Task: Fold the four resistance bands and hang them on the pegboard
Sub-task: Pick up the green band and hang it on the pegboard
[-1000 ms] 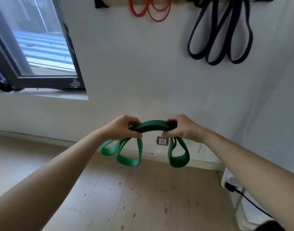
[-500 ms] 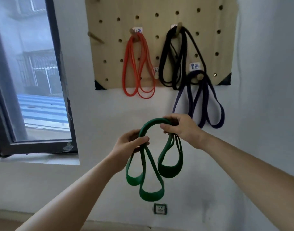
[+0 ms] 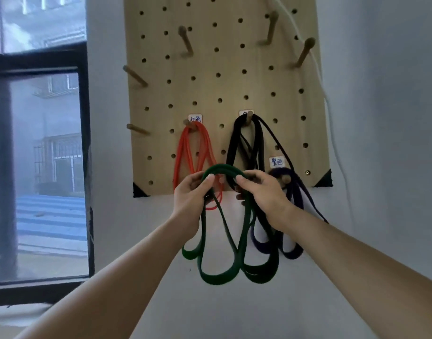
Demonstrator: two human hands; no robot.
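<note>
A folded green band is held up in front of the lower edge of the pegboard, gripped at its arched top by both hands. The left hand is curled round the left end of the arch, with the thumb laid over the strands. The right hand is closed round the right end in the same way. Below the hands, several green loops are seen hanging freely against the white wall, their lowest bends well under the board.

Three bands are hung on the board. A red band is looped over a peg under a small handwritten label, and a black band hangs from the peg to its right. A purple band is hung on a lower peg near the bottom right corner, partly hidden by the right hand. Further wooden pegs are set higher up and along the left side. A white cord is seen running down past the right edge, and a dark-framed window is seen at the left
</note>
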